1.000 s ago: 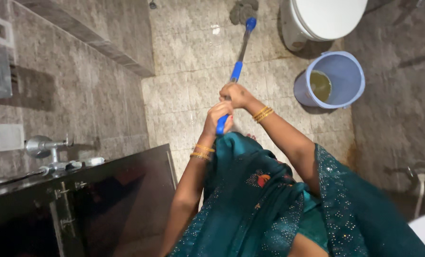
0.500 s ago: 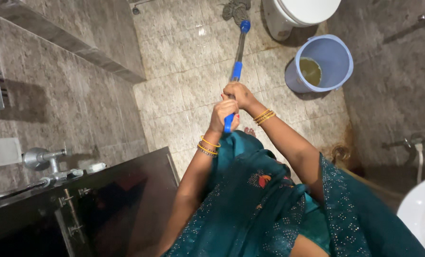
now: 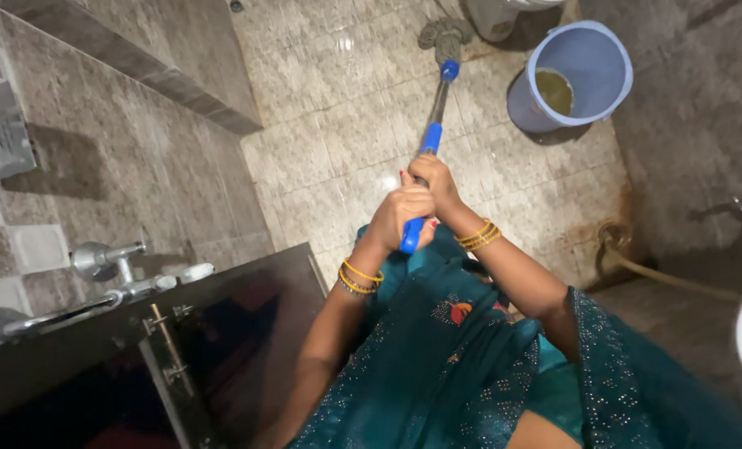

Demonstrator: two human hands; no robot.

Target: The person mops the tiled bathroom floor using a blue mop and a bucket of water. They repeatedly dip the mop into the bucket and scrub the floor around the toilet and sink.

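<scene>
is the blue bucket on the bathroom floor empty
No, the blue bucket holds murky yellowish-brown water in its bottom, standing on the tiled floor beside the mop head.

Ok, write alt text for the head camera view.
Both hands, left hand nearer and right hand farther, grip a blue-handled mop whose head rests on the tiled floor beside a blue bucket of murky water.
</scene>
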